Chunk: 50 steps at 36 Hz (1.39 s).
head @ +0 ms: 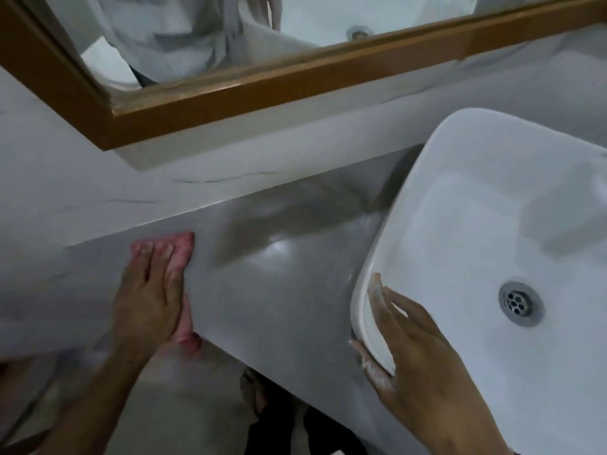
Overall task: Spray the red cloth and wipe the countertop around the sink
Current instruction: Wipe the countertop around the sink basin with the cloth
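The red cloth (182, 254) lies flat on the grey countertop (279, 290), at its left end near the back wall. My left hand (147, 297) presses down on the cloth with fingers spread, and the cloth shows beyond my fingertips and along the right side of my hand. My right hand (414, 349) rests on the front left rim of the white sink (476, 224), thumb under the rim and fingers over it. No spray bottle is in view.
A wood-framed mirror (230, 93) hangs on the marbled wall above the counter. The sink's metal drain (519, 303) is at the right. The counter's front edge runs diagonally below my hands, with floor and my feet beneath it.
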Available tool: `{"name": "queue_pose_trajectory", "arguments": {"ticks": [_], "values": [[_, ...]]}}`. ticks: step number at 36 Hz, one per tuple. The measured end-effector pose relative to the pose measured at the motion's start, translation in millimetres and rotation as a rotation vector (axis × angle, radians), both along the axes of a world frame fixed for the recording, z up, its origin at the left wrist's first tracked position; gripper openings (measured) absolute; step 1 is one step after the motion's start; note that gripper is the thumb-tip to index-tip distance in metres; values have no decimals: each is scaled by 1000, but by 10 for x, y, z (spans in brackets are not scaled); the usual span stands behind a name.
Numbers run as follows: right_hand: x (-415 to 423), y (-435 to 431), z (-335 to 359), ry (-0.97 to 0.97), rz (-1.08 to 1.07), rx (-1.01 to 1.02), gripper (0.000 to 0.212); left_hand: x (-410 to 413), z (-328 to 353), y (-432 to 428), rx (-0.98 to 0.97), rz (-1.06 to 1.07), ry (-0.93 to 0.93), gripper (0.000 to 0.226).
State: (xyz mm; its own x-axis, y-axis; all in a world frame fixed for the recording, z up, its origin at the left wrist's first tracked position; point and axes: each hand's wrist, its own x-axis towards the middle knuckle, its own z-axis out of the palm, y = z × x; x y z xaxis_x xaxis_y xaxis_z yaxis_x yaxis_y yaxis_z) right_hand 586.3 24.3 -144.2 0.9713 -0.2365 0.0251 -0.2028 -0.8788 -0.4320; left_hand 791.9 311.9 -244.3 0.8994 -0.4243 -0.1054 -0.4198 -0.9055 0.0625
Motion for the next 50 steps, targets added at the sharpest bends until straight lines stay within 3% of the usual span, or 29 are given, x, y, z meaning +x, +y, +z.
{"name": "queue_pose_trajectory", "arguments": {"ticks": [2,4,13,17,21,27,34,39,44,50], "values": [[8,1,11,7,9,0,84,151,71,-216,-73,214,-5,58],[5,6,6,13,23,1,81,85,103,-490,-117,272,-33,52],[-21,3,58,15,14,16,86,-1339,106,-1385,-215,-469,224,47],[-20,9,88,42,17,25,90,-1457,78,-997,-236,-452,294,44],[-14,20,92,30,3,26,80,-970,17,-730,21,-387,242,59],[14,32,82,37,5,-9,80,-104,34,-1360,-176,-203,110,49],[-21,7,50,45,35,-22,84,-21,-47,-2406,-94,-385,130,52],[-47,8,36,15,34,8,86,-713,-62,-1855,-95,-734,136,52],[-27,-10,45,7,40,-28,85,-557,-17,-1129,-184,-572,83,46],[-13,0,66,11,45,-65,80,-168,0,-1706,-90,-245,85,53]]}}
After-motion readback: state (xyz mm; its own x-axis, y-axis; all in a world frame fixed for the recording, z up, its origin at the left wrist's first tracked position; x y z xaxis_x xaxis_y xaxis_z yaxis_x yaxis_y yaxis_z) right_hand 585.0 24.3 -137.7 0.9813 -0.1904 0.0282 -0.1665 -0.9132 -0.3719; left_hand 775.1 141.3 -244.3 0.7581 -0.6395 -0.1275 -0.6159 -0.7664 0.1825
